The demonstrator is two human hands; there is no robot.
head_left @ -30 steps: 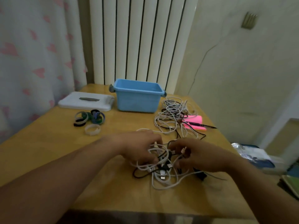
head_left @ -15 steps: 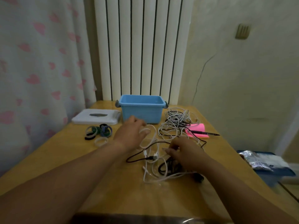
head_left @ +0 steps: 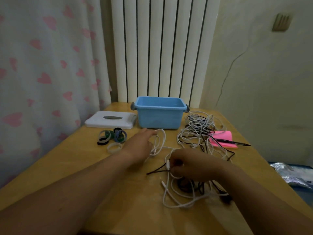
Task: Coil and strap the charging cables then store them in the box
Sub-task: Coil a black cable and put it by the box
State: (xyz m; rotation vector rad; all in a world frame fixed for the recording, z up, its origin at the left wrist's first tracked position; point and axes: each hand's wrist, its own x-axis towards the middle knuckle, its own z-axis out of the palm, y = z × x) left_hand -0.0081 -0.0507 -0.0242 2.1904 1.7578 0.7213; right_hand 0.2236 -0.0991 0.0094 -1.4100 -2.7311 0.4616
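A blue plastic box (head_left: 160, 118) stands open at the back of the wooden table (head_left: 118, 197). My left hand (head_left: 140, 145) reaches forward just in front of it and holds a loop of white cable (head_left: 160, 141). Nearer to me, my right hand (head_left: 191, 164) is closed on a white and black cable end (head_left: 167, 164) above a loose tangle of white and black cables (head_left: 184, 192). A second tangled pile of cables (head_left: 198, 128) lies right of the box. Several coloured strap rings (head_left: 112, 137) sit left of my left hand.
A white lid (head_left: 110, 122) lies flat left of the box. A pink notepad (head_left: 223, 138) with a black pen (head_left: 233, 142) on it sits at the right. The radiator and a curtain stand behind the table; a silver bag (head_left: 293, 175) lies beyond the right edge.
My left hand has drawn a white cable away from the tangle toward the box. My right hand stays on the tangle, now pinching a cable end. The camera has tilted upward.
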